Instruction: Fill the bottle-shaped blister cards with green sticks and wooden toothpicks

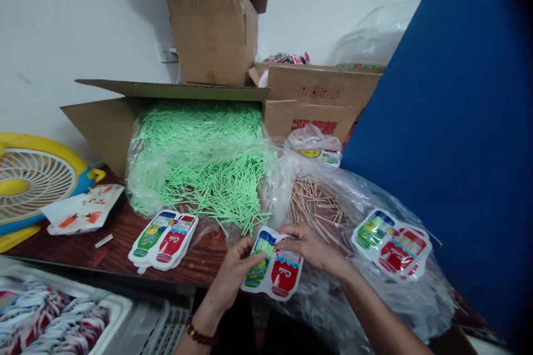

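In front of me is a double bottle-shaped pouch [285, 277], its green half marked Sprite and its red half marked Cola. Light green sticks show through the Sprite half's window. My left hand [235, 274] grips the pouch's left edge, thumb on the front. The fingers of my right hand [306, 245] are closed at the top of the Cola half; whether they also hold sticks is hidden. Beyond lies a heap of thin green sticks [220, 177] spilling from a clear bag. Brown sticks [312, 202] lie on plastic behind my right hand.
Stacked pouches lie at left [166, 238], and more filled pouches [395, 244] rest on clear plastic at right. Cardboard boxes [212, 39] stand at the back. A yellow-blue fan [37, 177], a white foam crate [119, 310] and a blue panel [449, 122] flank the table.
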The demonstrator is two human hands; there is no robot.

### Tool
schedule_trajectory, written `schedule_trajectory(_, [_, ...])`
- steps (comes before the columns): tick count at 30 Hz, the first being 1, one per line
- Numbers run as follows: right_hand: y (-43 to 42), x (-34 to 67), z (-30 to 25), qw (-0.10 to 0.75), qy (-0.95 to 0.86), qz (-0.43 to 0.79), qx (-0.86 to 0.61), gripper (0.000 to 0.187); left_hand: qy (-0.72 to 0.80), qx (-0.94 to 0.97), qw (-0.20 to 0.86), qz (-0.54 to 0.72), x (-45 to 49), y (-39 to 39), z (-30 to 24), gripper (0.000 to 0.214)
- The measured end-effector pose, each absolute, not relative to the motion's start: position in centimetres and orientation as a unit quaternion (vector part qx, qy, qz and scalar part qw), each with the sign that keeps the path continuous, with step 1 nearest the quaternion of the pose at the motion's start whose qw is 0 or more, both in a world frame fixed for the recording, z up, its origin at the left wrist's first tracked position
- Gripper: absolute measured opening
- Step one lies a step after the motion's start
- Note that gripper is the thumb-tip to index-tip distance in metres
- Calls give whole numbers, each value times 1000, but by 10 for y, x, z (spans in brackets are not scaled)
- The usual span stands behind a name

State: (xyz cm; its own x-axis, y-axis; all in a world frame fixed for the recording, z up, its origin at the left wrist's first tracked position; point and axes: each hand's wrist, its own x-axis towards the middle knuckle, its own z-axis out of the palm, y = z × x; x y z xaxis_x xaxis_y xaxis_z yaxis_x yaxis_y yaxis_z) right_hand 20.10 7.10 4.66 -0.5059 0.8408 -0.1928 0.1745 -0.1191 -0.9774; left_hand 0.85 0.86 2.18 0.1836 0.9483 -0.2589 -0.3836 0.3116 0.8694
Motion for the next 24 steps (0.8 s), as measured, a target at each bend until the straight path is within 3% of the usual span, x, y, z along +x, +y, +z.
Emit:
schedule_trajectory(10, [68, 192, 55, 273, -632, 601, -406, 26, 427, 378, 683, 457, 2, 10, 35, 34])
schedule_trajectory(18, [64, 195, 51, 269, -635, 617, -380, 28, 465, 430, 639, 437, 8, 10, 34, 27])
schedule_trajectory(24, [56, 200, 40, 277, -662, 546, -432, 18, 497, 405, 637, 427, 12, 11, 28, 24])
